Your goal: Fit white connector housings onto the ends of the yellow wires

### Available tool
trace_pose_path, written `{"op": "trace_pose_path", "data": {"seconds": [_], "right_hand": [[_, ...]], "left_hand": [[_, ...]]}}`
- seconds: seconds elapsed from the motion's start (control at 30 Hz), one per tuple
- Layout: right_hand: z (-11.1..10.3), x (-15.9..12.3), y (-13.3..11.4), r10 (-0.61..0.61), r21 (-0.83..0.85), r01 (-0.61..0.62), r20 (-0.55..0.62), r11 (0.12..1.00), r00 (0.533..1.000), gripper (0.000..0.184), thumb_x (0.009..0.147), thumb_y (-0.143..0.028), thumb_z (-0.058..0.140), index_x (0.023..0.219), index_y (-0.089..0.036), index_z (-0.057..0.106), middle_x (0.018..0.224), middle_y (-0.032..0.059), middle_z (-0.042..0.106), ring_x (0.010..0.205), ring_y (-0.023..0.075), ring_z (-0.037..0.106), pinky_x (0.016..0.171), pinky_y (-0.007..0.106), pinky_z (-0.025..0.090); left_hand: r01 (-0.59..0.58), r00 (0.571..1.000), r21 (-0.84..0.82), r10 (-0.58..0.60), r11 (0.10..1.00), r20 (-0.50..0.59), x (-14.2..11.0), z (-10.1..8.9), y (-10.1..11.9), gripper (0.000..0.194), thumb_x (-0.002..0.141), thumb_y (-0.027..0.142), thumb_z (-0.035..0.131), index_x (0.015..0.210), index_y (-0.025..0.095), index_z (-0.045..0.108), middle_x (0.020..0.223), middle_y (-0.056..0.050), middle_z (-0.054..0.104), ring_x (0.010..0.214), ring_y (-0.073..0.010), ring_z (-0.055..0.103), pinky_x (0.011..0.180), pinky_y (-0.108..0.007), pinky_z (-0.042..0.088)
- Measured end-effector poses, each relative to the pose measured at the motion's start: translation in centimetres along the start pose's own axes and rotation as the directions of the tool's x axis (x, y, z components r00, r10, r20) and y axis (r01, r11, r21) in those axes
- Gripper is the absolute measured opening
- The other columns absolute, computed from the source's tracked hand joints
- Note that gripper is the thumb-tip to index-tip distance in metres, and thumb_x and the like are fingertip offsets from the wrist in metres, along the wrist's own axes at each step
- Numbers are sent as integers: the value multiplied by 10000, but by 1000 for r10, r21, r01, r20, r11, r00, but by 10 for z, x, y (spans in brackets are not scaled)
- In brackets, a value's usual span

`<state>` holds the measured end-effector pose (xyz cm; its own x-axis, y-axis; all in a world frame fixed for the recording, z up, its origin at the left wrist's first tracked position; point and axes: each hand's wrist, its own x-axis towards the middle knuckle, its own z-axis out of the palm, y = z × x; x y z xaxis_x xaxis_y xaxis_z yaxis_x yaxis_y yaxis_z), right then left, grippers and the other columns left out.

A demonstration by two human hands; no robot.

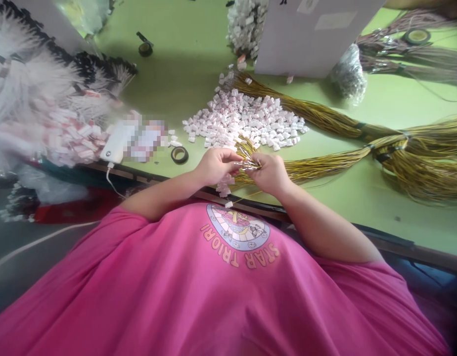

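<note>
Both my hands meet at the near edge of the green table (184, 59). My left hand (214, 165) is closed in a pinch on the metal-tipped ends of a bundle of yellow wires (325, 165). My right hand (270, 172) is closed round the same wire ends, just to the right. A few small white connector housings (224, 188) lie under my left hand. A heap of white connector housings (247, 121) is spread on the table just beyond my hands.
More yellow wire bundles (425, 163) lie to the right. A tape roll (179, 155) sits left of my hands, another (145, 48) farther back. A white box (310, 34) stands behind. Finished white harnesses (39, 99) are piled at left beside a phone (119, 142).
</note>
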<state>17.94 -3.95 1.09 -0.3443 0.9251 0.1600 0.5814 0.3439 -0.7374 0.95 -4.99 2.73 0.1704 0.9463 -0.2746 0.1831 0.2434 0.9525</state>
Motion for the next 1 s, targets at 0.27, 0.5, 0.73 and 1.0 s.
{"op": "trace_pose_path", "data": {"seconds": [0.27,0.5,0.73,1.0], "right_hand": [[-6,7,5,-175,204,182,-52,962,983,162,759,-296,622,666,-169,660,739,48,646,700,159,577,662,300,445],[-12,8,11,-41,257,25,56,966,998,174,640,-310,716,698,-156,661,639,1,598,588,122,515,559,279,397],[-13,10,8,22,380,-93,186,920,982,127,724,-271,573,703,-153,615,596,-8,561,572,121,506,573,285,386],[-13,9,1,99,355,-132,112,926,989,134,702,-262,609,634,-148,589,548,-42,457,541,84,407,545,255,324]], "left_hand": [[-236,964,663,254,710,71,19,-75,10,269,783,251,651,1036,172,698,1062,-62,680,863,-155,620,827,-319,491],[134,955,903,191,409,-228,57,-179,-16,206,743,200,618,913,213,733,1074,-88,682,1079,-285,552,968,-416,358],[104,949,845,204,524,-243,68,-181,-30,121,745,176,632,848,195,691,957,-64,669,1022,-245,546,944,-398,358],[-203,979,186,202,961,29,25,-68,-6,128,764,167,677,876,151,619,727,-5,647,703,-119,611,678,-292,508]]}}
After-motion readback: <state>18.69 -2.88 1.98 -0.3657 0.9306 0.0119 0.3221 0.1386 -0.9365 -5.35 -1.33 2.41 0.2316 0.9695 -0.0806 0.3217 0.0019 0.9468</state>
